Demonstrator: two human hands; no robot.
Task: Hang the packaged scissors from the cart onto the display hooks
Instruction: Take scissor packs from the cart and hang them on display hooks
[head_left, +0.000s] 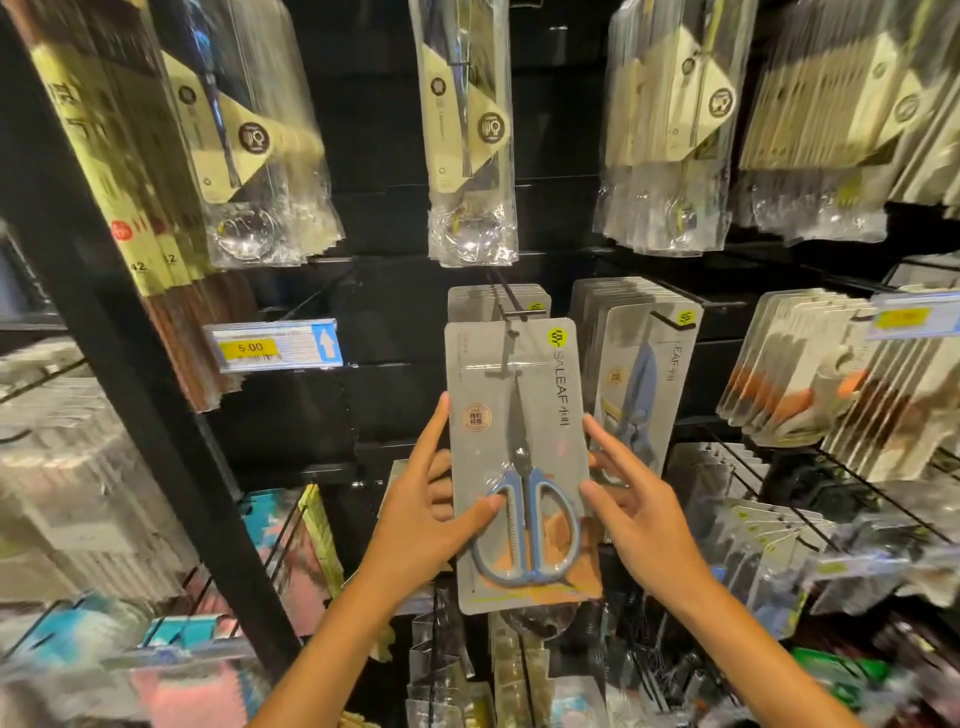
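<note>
Both hands hold one packaged scissors card (519, 457) by its long edges: the left hand (431, 514) grips the left edge with its thumb laid across the blue handles and its fingers behind, while the right hand (631, 512) pinches the right edge the same way. The card stands upright in front of the black display wall, its top at the tip of a display hook (506, 312) whose black wire already carries a row of matching cards (498, 301) farther back. The hook tip appears to sit at or through the hang slot near the card's top, though the clear film makes it hard to be sure. To finish the step well, I judge the card should stay square to the wire and be slid straight back along it, not twisted, so the slot does not tear. Just to the right hangs another row of scissors packs (641, 374), and a yellow price tag (272, 345) sits to the left.
</note>
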